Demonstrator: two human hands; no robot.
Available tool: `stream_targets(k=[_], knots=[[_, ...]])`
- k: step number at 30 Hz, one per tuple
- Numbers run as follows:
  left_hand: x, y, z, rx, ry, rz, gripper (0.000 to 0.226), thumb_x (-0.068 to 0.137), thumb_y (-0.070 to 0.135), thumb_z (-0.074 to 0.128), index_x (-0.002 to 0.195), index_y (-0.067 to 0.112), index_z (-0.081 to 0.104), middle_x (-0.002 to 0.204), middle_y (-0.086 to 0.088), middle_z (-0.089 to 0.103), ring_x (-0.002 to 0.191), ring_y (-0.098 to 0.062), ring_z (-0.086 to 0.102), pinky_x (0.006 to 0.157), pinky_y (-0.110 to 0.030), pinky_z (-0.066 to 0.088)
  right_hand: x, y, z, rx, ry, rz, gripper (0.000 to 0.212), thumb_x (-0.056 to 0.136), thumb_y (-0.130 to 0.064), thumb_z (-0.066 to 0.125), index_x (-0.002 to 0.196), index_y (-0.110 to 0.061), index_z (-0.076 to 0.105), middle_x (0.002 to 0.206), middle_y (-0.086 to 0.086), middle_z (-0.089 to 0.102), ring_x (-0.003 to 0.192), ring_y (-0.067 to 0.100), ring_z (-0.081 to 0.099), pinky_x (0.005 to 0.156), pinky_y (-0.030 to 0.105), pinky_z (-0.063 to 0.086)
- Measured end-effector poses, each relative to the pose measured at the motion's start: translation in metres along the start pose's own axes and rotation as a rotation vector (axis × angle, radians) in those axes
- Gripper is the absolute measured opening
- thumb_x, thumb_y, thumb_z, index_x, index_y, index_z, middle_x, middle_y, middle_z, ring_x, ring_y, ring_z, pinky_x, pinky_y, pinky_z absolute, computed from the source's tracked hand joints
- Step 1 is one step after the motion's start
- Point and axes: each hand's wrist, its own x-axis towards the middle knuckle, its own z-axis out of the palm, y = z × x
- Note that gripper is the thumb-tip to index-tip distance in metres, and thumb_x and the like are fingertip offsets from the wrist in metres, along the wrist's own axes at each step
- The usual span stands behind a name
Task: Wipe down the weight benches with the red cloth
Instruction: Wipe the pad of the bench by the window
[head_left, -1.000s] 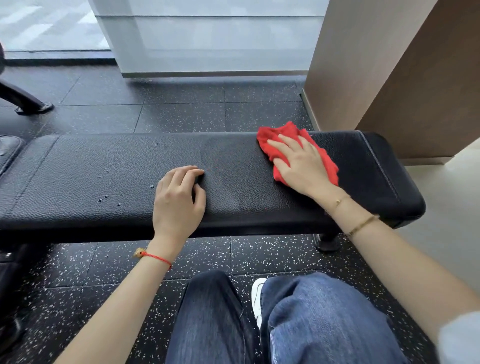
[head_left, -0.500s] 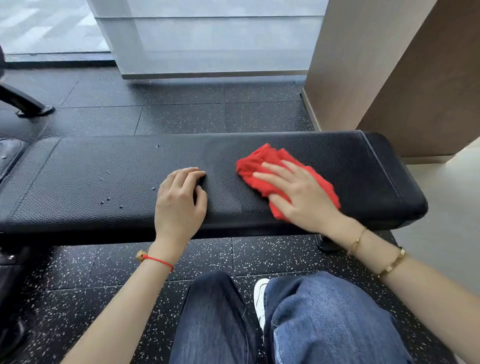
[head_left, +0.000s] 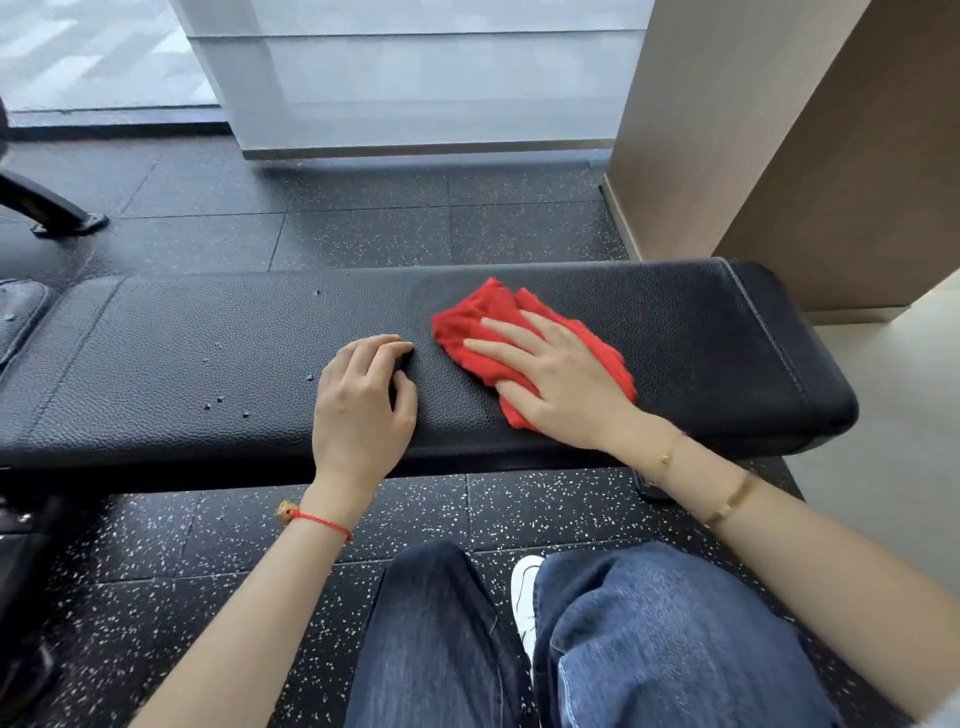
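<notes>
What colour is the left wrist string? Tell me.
Red string, with a small tan bead; head view.

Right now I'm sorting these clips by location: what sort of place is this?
Most likely a gym. A padded black weight bench stands on speckled rubber floor tiles, and a black equipment leg shows at far left.
</notes>
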Motion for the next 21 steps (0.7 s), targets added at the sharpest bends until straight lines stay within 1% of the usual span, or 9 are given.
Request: stream_targets(k=[2,5,8,10,12,14,18,21], knots=[[0.0,-0.001,0.0,-0.003,-0.002,0.001,0.028,0.091,0.014,0.054,0.116,0.013,0.066,0.122,-0.001,0.065,0.117,-0.024,0.056,0.105,-0.037,0.041,-0.018,0.018,-0.007,0.018,0.036,0.038,0.051,0.093,-0.033,0.053,0.143,-0.037,0.046,0.154,-0.012,0.038,0.144,0.025,0.029,0.123,0.037,0.013],[0.0,0.0,-0.001,-0.002,-0.008,0.0,0.028,0.091,0.015,0.054,0.116,0.013,0.066,0.122,-0.001,0.065,0.118,-0.024,0.056,0.105,-0.038,0.042,-0.021,0.059,-0.015,-0.032,0.067,0.214,0.05,0.094,-0.031,0.053,0.143,-0.037,0.046,0.155,-0.009,0.038,0.144,0.028,0.031,0.122,0.043,0.016],[0.0,0.0,-0.002,0.005,-0.013,-0.005,0.028,0.091,0.015,0.054,0.116,0.013,0.066,0.122,-0.001,0.065,0.118,-0.025,0.056,0.105,-0.038,0.042,0.009,0.082,-0.021,-0.072,0.122,0.445,0.047,0.096,-0.035,0.049,0.143,-0.039,0.045,0.157,-0.009,0.036,0.144,0.029,0.029,0.122,0.041,0.014],[0.0,0.0,-0.002,0.005,-0.012,-0.005,0.028,0.091,0.015,0.054,0.116,0.014,0.066,0.123,-0.001,0.065,0.119,-0.024,0.056,0.104,-0.038,0.041,0.035,0.079,-0.017,-0.067,0.117,0.505,0.047,0.097,-0.038,0.045,0.144,-0.041,0.043,0.158,-0.01,0.033,0.144,0.03,0.026,0.122,0.04,0.011],[0.0,-0.001,-0.002,0.006,-0.014,-0.005,0.028,0.091,0.015,0.054,0.117,0.014,0.066,0.123,-0.001,0.065,0.119,-0.024,0.056,0.104,-0.038,0.042,0.054,0.062,-0.01,-0.055,0.09,0.467,0.048,0.097,-0.039,0.044,0.145,-0.042,0.04,0.159,-0.01,0.03,0.145,0.032,0.024,0.122,0.042,0.01],[0.0,-0.001,-0.002,0.003,-0.013,-0.002,0.028,0.091,0.015,0.054,0.116,0.014,0.066,0.123,0.0,0.065,0.119,-0.024,0.055,0.103,-0.038,0.042,0.058,0.039,-0.003,-0.039,0.059,0.368,0.05,0.096,-0.039,0.045,0.145,-0.042,0.04,0.159,-0.011,0.03,0.146,0.032,0.022,0.122,0.043,0.011],[0.0,-0.004,-0.001,-0.005,-0.011,0.005,0.028,0.091,0.015,0.055,0.117,0.015,0.065,0.123,0.0,0.064,0.119,-0.024,0.055,0.103,-0.038,0.041,0.022,0.012,0.001,-0.03,0.029,0.127,0.052,0.094,-0.035,0.051,0.145,-0.04,0.042,0.157,-0.013,0.034,0.146,0.028,0.024,0.122,0.043,0.014],[0.0,-0.004,0.0,-0.007,-0.011,0.008,0.028,0.091,0.016,0.054,0.116,0.015,0.065,0.123,0.0,0.064,0.118,-0.024,0.055,0.104,-0.038,0.041,-0.006,0.02,-0.005,-0.005,0.024,0.033,0.052,0.093,-0.032,0.054,0.144,-0.038,0.045,0.155,-0.012,0.037,0.146,0.024,0.027,0.122,0.042,0.016]])
